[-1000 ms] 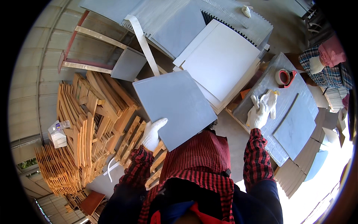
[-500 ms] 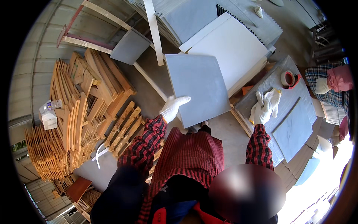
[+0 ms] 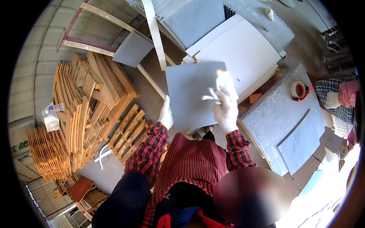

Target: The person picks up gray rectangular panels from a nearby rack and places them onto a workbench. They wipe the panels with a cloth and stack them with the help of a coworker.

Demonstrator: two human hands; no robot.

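A flat grey panel (image 3: 188,93) is in front of me, its near edge just above my feet. My left hand (image 3: 166,115), in a white work glove, is closed at the panel's left edge; some of its fingers are hidden. Over the panel's right side, my gloved right hand (image 3: 226,112) grips a bunched white glove (image 3: 225,80) with an orange rim. Part of that loose glove hangs towards the panel's middle, slightly blurred. Whether it touches the panel, I cannot tell.
White sheets (image 3: 237,53) are stacked beyond the panel. At right, a film-wrapped table (image 3: 262,117) bears a tape roll (image 3: 298,90) and a grey-blue slab (image 3: 300,142). Curved wooden parts (image 3: 81,110) are piled at left. A co-worker's plaid sleeve (image 3: 329,87) shows far right.
My right hand has lifted the loose glove off the wrapped table and brought it left over the panel. The panel has turned slightly, and my left hand's fingers now lie along its edge.
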